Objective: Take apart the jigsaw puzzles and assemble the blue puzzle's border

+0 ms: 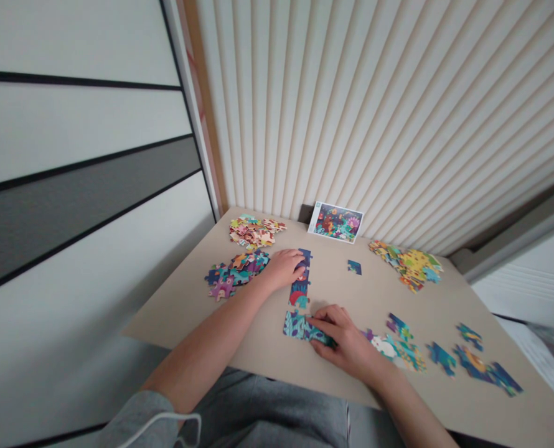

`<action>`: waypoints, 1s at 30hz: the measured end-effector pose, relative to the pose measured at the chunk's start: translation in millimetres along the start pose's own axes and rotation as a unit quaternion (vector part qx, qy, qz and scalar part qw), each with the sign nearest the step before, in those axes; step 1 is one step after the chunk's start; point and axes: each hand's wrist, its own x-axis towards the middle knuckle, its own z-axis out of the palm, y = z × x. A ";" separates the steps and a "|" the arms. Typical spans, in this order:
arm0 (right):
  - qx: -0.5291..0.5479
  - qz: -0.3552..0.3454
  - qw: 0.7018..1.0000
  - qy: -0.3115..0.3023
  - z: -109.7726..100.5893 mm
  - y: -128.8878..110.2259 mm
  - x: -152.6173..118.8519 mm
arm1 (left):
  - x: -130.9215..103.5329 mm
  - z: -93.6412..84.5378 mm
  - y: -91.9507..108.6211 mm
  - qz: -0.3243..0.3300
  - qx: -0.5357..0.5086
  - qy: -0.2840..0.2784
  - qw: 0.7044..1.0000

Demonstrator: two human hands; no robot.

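Note:
My left hand lies with its fingers stretched over the upper part of a vertical strip of joined puzzle pieces, dark blue with a red and teal lower end. Just below that strip is a group of teal, leaf-patterned puzzle pieces, with a small gap between the two. At the right end of this group, my right hand has its thumb and index finger around a dark teal puzzle piece, which is partly hidden by the fingers. It lies flat on the table.
A reference picture card leans at the back. Heaps of loose pieces, blue-purple pieces and yellow pieces lie around. One blue piece sits alone. Partly joined pieces lie right, near the pleated wall covering's table side.

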 end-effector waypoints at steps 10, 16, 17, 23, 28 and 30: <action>-0.022 -0.002 1.000 -0.006 -4.5 -2.6 2.5 | 0.1 0.7 -0.5 -0.002 0.002 0.000 1.000; -0.040 -0.008 0.999 -0.004 -6.9 -6.6 1.3 | 0.0 3.2 -1.7 -0.003 0.001 0.000 1.000; -0.045 -0.006 0.999 0.001 -6.3 -9.1 2.3 | -0.1 3.2 -1.6 -0.002 0.001 0.001 1.000; -0.052 -0.011 0.999 0.001 3.4 -24.1 15.1 | -0.7 1.8 -0.8 -0.003 0.001 0.004 1.000; -0.036 0.010 0.999 0.024 13.7 -19.3 17.6 | -0.2 1.4 -0.4 -0.006 0.001 0.000 1.000; -0.023 0.008 0.999 0.033 16.9 -15.5 16.5 | 0.2 1.3 -0.2 -0.004 0.002 0.000 1.000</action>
